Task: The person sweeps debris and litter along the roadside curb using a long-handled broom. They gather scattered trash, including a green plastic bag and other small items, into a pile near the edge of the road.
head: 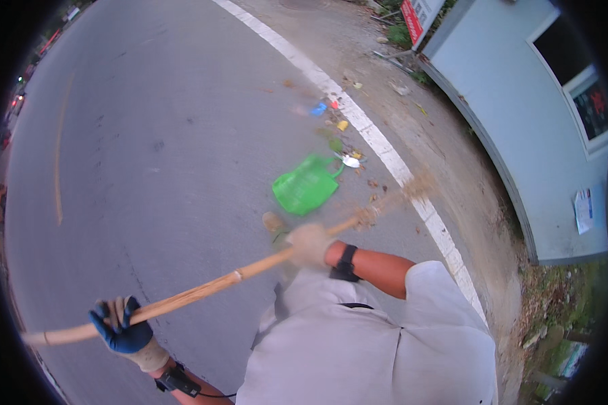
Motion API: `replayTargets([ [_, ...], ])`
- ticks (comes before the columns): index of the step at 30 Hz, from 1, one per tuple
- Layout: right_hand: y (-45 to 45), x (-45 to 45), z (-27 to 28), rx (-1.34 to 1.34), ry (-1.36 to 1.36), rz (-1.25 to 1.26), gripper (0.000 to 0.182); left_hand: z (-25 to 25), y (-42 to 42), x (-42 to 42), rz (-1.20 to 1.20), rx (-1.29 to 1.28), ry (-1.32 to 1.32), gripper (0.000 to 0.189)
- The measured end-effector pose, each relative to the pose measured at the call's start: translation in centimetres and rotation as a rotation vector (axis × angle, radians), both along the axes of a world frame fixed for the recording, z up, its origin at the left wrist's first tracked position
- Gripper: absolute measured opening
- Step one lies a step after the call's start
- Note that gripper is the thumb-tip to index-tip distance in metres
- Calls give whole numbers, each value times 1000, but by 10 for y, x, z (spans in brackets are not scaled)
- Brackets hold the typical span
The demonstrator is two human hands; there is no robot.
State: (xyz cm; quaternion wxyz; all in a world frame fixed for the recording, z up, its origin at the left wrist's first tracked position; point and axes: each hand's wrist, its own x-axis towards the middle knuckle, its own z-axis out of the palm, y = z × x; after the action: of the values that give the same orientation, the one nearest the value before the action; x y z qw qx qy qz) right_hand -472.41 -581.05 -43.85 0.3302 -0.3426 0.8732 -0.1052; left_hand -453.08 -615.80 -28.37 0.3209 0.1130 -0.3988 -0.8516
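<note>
A long bamboo pole [207,291] slants across the view in front of my body. My left hand [126,331], in a beige glove with a blue coated palm, grips it at lower left. My right hand [309,245], also gloved and blurred by motion, is closed around the pole further along. Beyond it the pole runs to a blurred brown bristly end [415,187], like a twig broom's, over the white road line [380,142]. A bright green bag [304,186] with a loop handle lies on the asphalt. Dry leaves [372,197] lie between it and the line.
Blue litter [318,109], a yellow scrap [342,125] and a white scrap [351,161] lie along the line. A pale blue cabin wall [506,101] stands on the right, near a red-and-white sign [419,20]. My shoe [272,221] shows below the bag. Asphalt [157,126] stretches left.
</note>
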Motion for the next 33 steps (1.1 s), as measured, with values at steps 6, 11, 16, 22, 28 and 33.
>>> replayTargets([
  [6, -37, -47, -65, -52, -158, -74, 24, -17, -40, -134, -131, 65, -21, 27],
  [11, -123, -118, -44, -265, -119, -3, 28, 36, -112, -194, -151, -155, 0, 26],
  [16, -218, -198, -24, -341, -88, 91, 28, 79, -192, -181, 193, -704, -182, 33],
  [22, -279, -305, -5, -424, 135, 33, 22, 95, -230, -218, 154, -934, -111, 34],
  [28, -276, -342, 24, -358, 238, -65, 21, 70, -281, -242, 593, -1989, -483, 38],
  [33, -269, -307, 2, -223, 186, -156, 22, 10, -357, -278, -46, -768, 39, 32],
])
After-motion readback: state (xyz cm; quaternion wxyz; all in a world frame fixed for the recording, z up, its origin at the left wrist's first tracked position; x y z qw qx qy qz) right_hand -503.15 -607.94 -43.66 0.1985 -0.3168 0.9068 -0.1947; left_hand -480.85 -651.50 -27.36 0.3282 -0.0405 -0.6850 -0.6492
